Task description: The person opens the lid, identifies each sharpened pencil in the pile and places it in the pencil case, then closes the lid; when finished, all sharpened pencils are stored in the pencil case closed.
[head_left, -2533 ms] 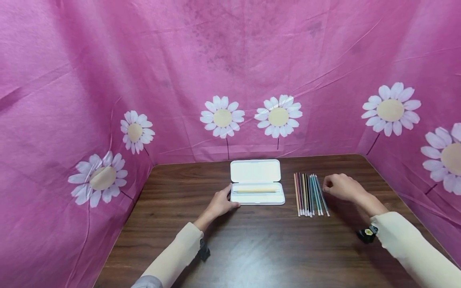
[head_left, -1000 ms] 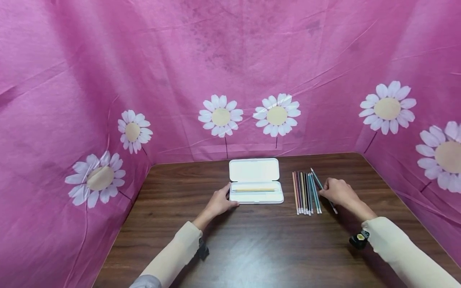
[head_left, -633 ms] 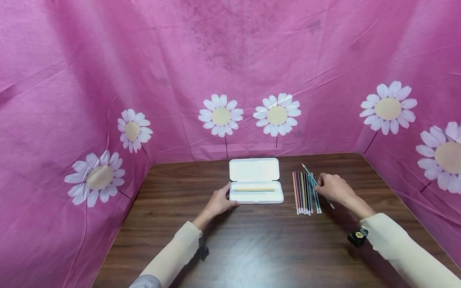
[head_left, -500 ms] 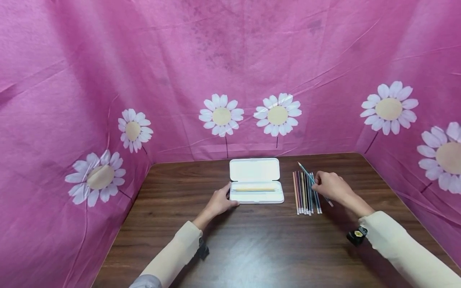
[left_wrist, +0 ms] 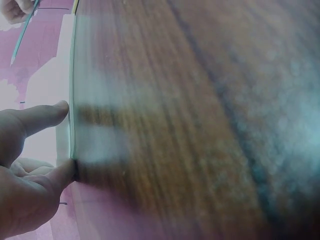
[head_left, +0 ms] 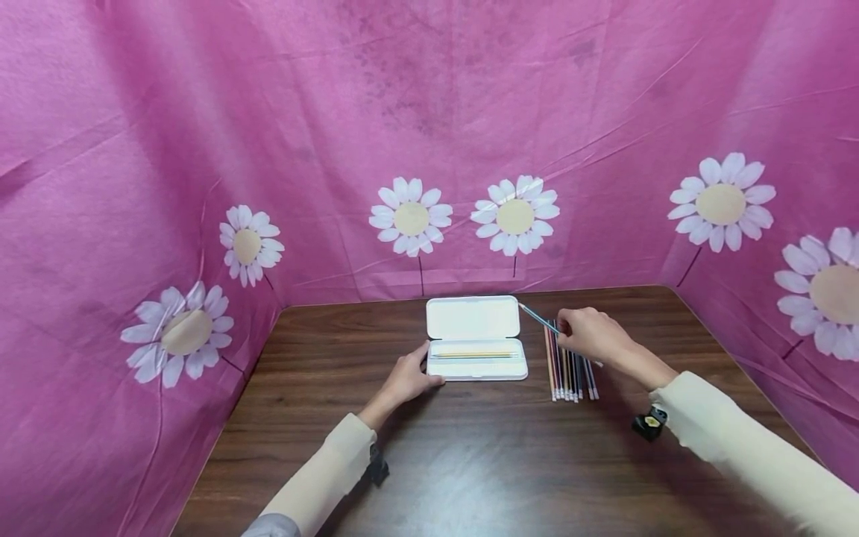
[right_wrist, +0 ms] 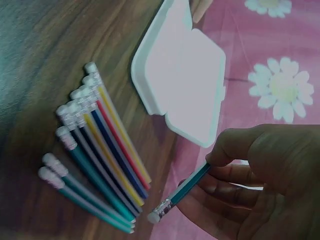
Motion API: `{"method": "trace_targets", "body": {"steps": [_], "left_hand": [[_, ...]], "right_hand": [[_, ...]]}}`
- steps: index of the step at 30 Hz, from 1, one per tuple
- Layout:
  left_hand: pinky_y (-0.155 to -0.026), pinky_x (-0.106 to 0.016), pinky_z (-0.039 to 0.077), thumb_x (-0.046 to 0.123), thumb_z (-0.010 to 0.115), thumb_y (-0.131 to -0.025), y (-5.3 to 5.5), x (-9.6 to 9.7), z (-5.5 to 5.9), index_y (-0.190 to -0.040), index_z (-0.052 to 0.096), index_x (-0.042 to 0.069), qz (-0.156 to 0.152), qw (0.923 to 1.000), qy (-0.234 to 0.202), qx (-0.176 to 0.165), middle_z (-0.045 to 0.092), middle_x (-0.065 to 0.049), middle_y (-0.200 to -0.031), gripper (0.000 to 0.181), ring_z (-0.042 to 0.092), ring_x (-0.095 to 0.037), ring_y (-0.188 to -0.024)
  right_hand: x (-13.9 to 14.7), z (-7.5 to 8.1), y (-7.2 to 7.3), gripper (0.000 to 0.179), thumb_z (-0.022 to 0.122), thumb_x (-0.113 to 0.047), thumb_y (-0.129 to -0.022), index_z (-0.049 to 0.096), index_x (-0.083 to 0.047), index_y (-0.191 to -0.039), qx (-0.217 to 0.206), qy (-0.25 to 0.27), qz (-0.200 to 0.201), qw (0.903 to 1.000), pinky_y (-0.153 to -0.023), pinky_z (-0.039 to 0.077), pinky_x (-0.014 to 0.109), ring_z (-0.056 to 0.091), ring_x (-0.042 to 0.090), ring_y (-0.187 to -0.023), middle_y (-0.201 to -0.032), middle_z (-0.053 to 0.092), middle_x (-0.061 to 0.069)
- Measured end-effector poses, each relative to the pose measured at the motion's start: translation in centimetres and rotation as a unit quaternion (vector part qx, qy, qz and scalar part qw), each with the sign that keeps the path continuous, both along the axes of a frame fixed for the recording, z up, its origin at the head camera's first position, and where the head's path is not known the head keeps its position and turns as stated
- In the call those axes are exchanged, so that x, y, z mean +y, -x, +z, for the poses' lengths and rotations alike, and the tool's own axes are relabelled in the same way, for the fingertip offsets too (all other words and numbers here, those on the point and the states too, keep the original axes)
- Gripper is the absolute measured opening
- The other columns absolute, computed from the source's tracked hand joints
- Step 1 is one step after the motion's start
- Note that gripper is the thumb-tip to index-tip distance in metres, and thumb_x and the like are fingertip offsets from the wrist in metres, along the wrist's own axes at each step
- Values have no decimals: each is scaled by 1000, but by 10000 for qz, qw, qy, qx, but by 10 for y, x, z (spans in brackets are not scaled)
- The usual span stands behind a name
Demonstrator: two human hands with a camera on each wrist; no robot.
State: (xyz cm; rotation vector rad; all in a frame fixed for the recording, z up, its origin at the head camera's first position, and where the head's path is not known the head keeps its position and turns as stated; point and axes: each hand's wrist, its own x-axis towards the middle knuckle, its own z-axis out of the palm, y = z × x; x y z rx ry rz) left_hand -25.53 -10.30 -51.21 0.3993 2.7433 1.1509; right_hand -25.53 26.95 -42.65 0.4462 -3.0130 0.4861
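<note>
A white pencil case (head_left: 479,373) lies unfolded on the table, its lid leaning back behind it. Inside the near half lies a yellow pencil (head_left: 475,356), with a bluish line beside it. My left hand (head_left: 406,380) holds the case at its front left corner, thumb along the front edge. Between thumb and fingers my right hand (head_left: 593,333) pinches a teal pencil (right_wrist: 186,189), its eraser end showing in the right wrist view. The pencil's point (head_left: 522,305) reaches left toward the lid. Under the right hand, a row of pencils (right_wrist: 107,142) in several colours lies with eraser ends toward me.
The brown wooden table (head_left: 456,462) ends at the back against a pink cloth (head_left: 322,149) printed with white daisies. More of that cloth hangs along both sides. A black wrist camera (head_left: 649,424) sits below the right cuff.
My right hand has drawn the teal pencil off the right end of the row, turned it slantwise and carried it left over the other pencils. The left hand stays at the case.
</note>
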Motion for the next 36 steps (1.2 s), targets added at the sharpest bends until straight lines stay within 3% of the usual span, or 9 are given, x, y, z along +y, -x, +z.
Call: {"method": "trace_targets", "body": {"steps": [7, 15, 21, 36], "left_hand": [[-126, -51, 38, 21, 87, -88, 0, 0, 0, -160, 39, -8, 4, 10000, -4, -15, 45, -27, -163, 91, 47, -39, -151], [-126, -51, 38, 21, 87, -87, 1, -1, -2, -160, 40, -7, -17, 10000, -4, 2, 45, -28, -163, 91, 47, -39, -151], [-126, -50, 38, 21, 87, -88, 1, -1, -1, -161, 39, -7, 2, 10000, -4, -38, 45, -26, -163, 91, 46, -38, -152], [-126, -49, 39, 21, 88, -88, 0, -1, -1, -160, 40, -6, -3, 10000, -11, -10, 46, -26, -162, 91, 48, -38, -151]], "right_hand": [[-22, 11, 7, 8, 72, -10, -86, 66, -14, -83, 139, -185, 431, 9988, -54, 40, 30, 51, 13, -61, -70, 60, -4], [-50, 17, 15, 17, 72, -5, -84, 61, -16, -76, 379, -347, 952, 9941, -53, 37, 28, 48, 11, -61, -68, 54, -6], [-68, 14, 25, 23, 74, -4, -84, 59, -18, -72, 514, -497, 1312, 9888, -51, 39, 28, 48, 11, -61, -68, 56, -7], [-105, 4, 38, 24, 73, -3, -84, 61, -19, -72, 278, -759, 1780, 9807, -53, 45, 32, 56, 11, -68, -71, 61, -8]]}}
